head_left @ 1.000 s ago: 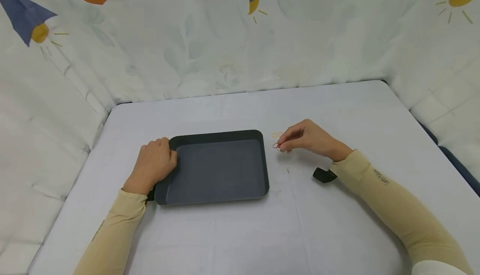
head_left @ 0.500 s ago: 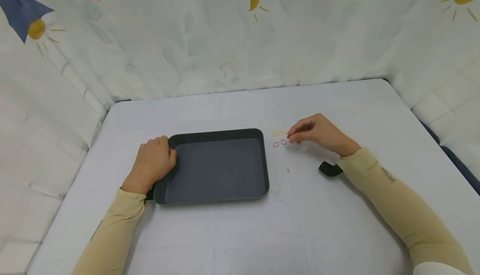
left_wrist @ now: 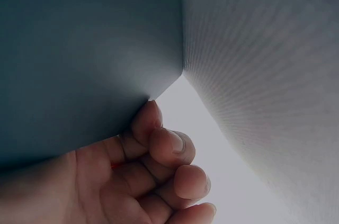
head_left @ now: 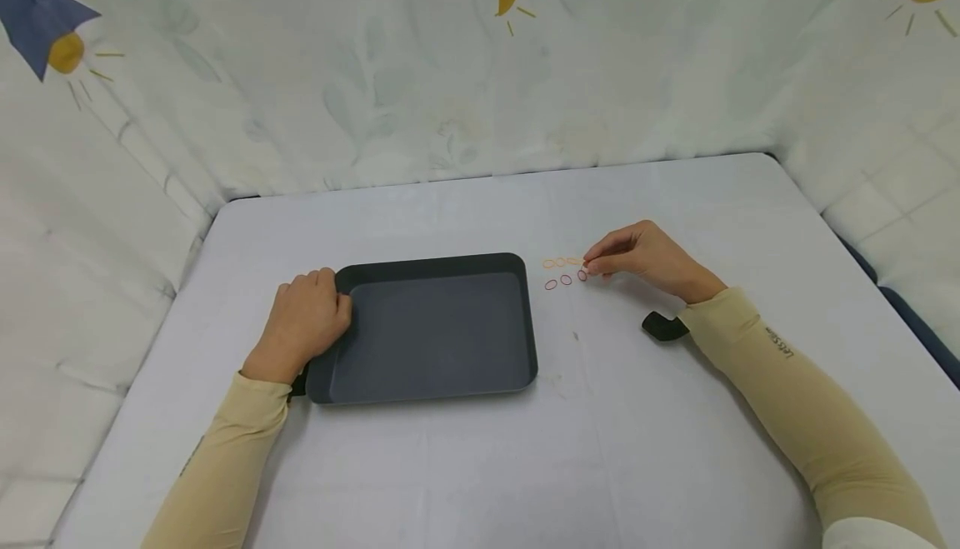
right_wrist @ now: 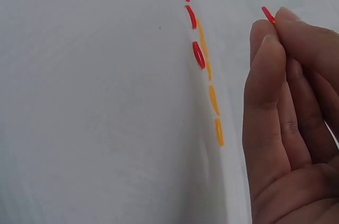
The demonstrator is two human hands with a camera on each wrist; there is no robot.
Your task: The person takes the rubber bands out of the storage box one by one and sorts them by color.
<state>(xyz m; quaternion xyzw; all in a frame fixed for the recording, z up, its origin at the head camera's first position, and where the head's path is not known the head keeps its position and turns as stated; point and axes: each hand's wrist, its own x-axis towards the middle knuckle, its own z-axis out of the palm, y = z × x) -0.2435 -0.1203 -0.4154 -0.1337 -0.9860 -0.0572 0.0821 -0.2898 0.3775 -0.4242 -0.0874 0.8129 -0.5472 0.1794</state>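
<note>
My left hand (head_left: 303, 320) grips the left side of a dark grey rectangular baking tray (head_left: 431, 336), its thumb over the rim. The left wrist view shows the fingers curled below the tray's edge, with a speck of red among them. To the right of the tray, my right hand (head_left: 645, 259) is low over the table. Thumb and fingertips pinch a small red rubber band (right_wrist: 268, 14). Three other red rubber bands (head_left: 566, 280) lie in a row beside the fingertips. Behind them runs a row of orange rubber bands (head_left: 560, 262), its right end partly behind the fingers.
A white cloth covers the table (head_left: 465, 474). Pale printed curtains (head_left: 450, 74) hang behind it and at both sides. A black wrist device (head_left: 663, 326) sits under the right sleeve. Small faint marks (head_left: 575, 336) show on the cloth right of the tray.
My right hand has moved right and slightly back along the row. Red bands that were at its fingertips now lie uncovered on the cloth. The left hand and tray stay put.
</note>
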